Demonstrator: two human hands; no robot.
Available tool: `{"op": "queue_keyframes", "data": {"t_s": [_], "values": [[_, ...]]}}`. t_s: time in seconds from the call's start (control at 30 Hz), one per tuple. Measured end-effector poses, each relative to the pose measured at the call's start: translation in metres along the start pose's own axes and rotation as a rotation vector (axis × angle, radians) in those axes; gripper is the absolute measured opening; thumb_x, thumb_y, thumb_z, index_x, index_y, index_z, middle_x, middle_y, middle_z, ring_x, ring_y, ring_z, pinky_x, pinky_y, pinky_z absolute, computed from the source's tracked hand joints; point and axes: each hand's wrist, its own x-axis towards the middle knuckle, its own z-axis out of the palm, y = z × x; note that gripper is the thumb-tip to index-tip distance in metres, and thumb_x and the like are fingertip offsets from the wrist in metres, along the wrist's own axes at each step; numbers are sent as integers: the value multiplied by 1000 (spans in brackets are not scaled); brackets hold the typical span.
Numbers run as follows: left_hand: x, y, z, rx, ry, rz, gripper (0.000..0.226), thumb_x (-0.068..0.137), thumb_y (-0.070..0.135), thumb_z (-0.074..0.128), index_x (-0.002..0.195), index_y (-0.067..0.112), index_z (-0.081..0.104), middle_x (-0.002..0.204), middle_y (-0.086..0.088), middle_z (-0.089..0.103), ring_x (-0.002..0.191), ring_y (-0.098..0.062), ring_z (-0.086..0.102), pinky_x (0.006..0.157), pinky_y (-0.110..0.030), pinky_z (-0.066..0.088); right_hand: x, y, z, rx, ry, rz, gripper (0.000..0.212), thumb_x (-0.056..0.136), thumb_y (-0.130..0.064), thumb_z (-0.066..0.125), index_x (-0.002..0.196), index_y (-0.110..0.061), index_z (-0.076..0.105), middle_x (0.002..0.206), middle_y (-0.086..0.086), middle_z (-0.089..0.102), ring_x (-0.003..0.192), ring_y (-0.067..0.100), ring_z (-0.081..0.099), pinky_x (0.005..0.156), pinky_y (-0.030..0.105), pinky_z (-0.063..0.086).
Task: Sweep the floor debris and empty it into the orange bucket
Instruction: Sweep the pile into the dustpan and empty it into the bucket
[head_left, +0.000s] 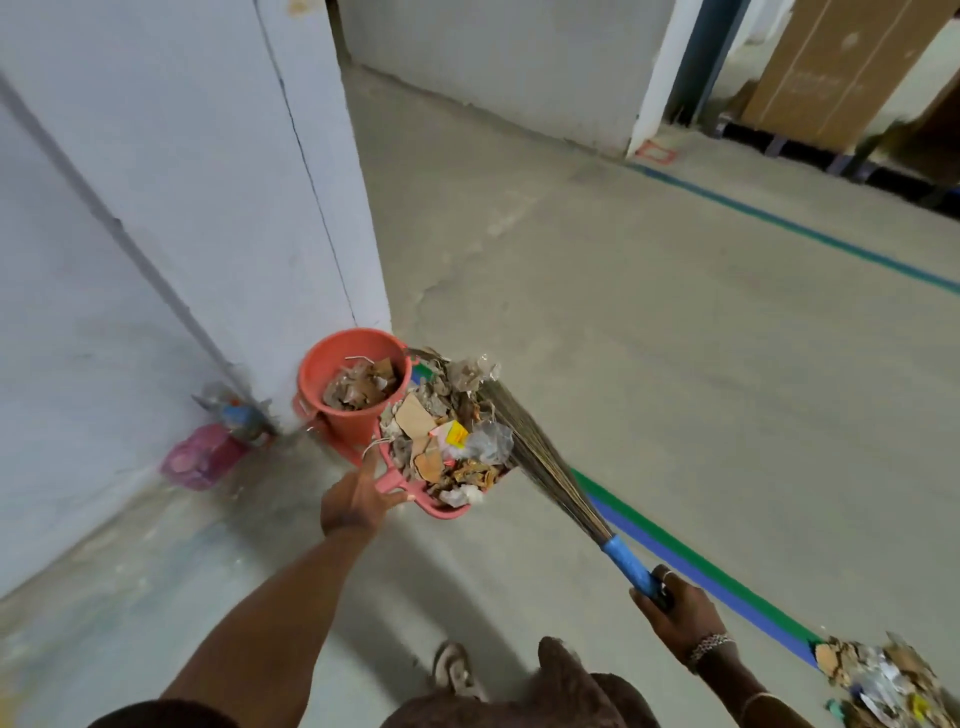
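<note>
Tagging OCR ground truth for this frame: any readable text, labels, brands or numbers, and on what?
Nothing in this frame can be read.
Cardboard box: faint pale print, too blurred to read.
Yellow wrapper in the dustpan: print too small to read.
Pink packet: blurred, unreadable.

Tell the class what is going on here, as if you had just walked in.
The person's left hand holds a dustpan heaped with debris beside the orange bucket, which already holds some. The right hand grips a broom, its bristles against the load. Another pile lies on the floor at lower right.
</note>
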Motion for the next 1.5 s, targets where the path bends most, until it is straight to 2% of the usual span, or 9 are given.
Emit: {"op": "queue_keyframes", "data": {"t_s": [0.17,0.33,0.6,0.7,0.83,1.03,1.17,1.27,1.5], "values": [[22,-37,-18,7,41,-22,89,69,75,73,143,40,37,100,-5,72,87,-30,69,67,-31,50,49,-49,15,-14,-82,-47,25,83,-50,70,84,-33,51,57,-6,57,51,9,54,51,27,40],[68,-53,-37,-11,73,-37,88,69,77,71,141,36,40,100,-7,74,90,-32,71,69,-34,54,110,-87,31,-39,-129,-58,26,83,-54,68,84,-35,49,59,-6,57,54,10,54,55,33,46],[183,-43,-80,-71,81,-9,81,73,70,72,137,27,46,120,2,67,104,-27,66,78,-37,53,230,-162,45,-49,-134,-91,29,83,-46,72,103,-28,61,60,-11,56,56,9,56,53,28,43],[234,-54,-86,-71,87,6,90,66,85,63,137,35,38,106,5,70,83,-22,69,64,-36,58,273,-193,48,-45,-152,-134,31,84,-48,71,107,-28,61,61,-12,56,56,7,55,50,22,38],[279,-61,-103,3,90,-52,86,69,73,73,136,34,36,89,4,63,65,-21,62,50,-32,54,318,-225,54,-70,-203,-152,32,84,-49,70,106,-28,60,64,-10,59,59,11,58,57,31,47],[333,-84,-126,77,43,-108,95,72,72,73,148,32,32,75,4,57,61,-21,63,47,-27,49,353,-274,72,-82,-209,-152,37,84,-48,71,112,-26,62,68,-10,61,61,12,59,59,31,49],[377,-103,-137,75,27,-65,101,71,71,75,152,31,31,87,-1,65,66,-19,61,48,-25,47,361,-306,91,-98,-179,-111,43,84,-51,70,117,-24,62,71,-12,58,63,13,56,60,29,45],[414,-115,-149,105,-52,-17,97,77,66,74,153,25,31,97,-6,71,70,-20,59,44,-22,32,355,-334,107,-121,-170,-33,43,84,-51,70,116,-23,63,67,-14,52,64,14,55,60,31,45],[479,-150,-169,297,-132,58,76,87,65,63,146,27,33,72,6,50,67,-22,60,52,-28,38,326,-402,155,-82,-173,157,40,82,-52,69,113,-28,61,75,-8,62,81,25,68,58,31,38]]}}
